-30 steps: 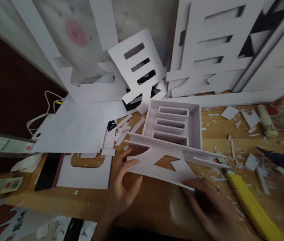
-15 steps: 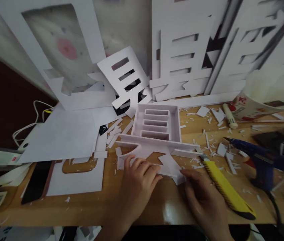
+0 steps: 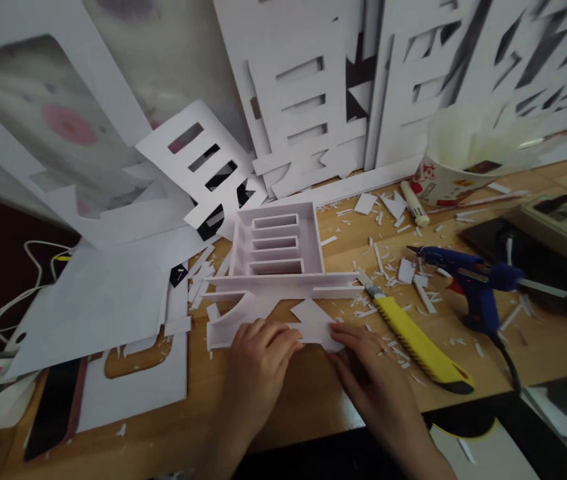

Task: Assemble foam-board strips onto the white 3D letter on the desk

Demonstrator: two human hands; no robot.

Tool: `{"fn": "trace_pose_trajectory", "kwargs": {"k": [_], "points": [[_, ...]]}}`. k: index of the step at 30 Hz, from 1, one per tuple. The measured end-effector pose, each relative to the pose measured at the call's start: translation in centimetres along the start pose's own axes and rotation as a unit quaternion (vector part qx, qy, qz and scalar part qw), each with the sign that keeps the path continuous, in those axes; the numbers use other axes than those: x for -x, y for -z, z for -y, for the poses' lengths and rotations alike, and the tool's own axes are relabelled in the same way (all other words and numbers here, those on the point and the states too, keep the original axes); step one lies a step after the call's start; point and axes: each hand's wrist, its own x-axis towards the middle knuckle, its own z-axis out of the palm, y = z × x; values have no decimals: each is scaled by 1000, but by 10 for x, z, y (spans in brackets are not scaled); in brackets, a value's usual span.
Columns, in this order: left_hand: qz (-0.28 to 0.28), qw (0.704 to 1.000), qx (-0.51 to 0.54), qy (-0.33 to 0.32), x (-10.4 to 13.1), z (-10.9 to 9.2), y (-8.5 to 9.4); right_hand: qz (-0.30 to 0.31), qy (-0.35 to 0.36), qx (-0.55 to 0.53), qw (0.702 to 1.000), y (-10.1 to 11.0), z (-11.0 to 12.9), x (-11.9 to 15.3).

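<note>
Pressing flat, both the left hand [image 3: 258,353] and right hand [image 3: 371,367] pin a white foam-board character [image 3: 276,280], no legible print.

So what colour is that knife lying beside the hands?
Yellow, with a black end: the utility knife, clear in the head view.

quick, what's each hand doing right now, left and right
Left hand: open, fingers pressed flat on the near edge of the white foam-board cut-out character.
Right hand: open, fingertips resting on the same cut-out's near right corner, gripping nothing.
</note>
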Motion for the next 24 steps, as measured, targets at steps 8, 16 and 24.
{"fn": "trace_pose_trajectory", "kwargs": {"k": [8,16,24], "points": [[-2,1000,-7,-3,1,0,-5,2,1,7,1000,0,1,-1],[-134,989,61,32,24,4,25,14,22,4,1000,4,5,-3],[-369,785,337,365,52,51,18,30,31,8,999,-10,9,-17]]}}
